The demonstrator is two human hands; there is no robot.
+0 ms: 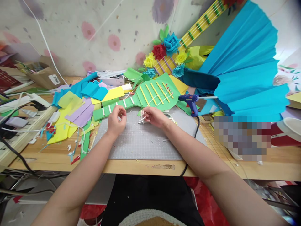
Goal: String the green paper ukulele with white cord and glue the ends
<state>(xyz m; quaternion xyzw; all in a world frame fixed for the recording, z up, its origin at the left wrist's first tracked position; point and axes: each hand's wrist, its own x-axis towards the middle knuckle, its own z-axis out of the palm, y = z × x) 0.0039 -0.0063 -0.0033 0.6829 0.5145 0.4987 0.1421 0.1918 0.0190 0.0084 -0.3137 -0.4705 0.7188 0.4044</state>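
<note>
A green paper guitar (138,99) lies at the back of the grey cutting mat (150,147), with white strips across its neck and yellow strips on its body. Just in front of the neck is my left hand (117,122), thumb and fingers curled into a pinch; whatever is between them is too small to make out. My right hand (154,117) is closed in front of the guitar's body. White string (141,115) shows at its fingertips, and a pointed metal scissors tip (140,123) sticks out below them. Pale looped handles (171,117) show behind the wrist.
A blue glue gun (191,102) with a black cord lies right of the guitar. Coloured paper scraps (81,113) cover the left side beside a power strip (25,99). Behind stand a yellow flowered guitar (168,64) and blue pleated paper (246,62). A red-and-white cup (285,131) is at right.
</note>
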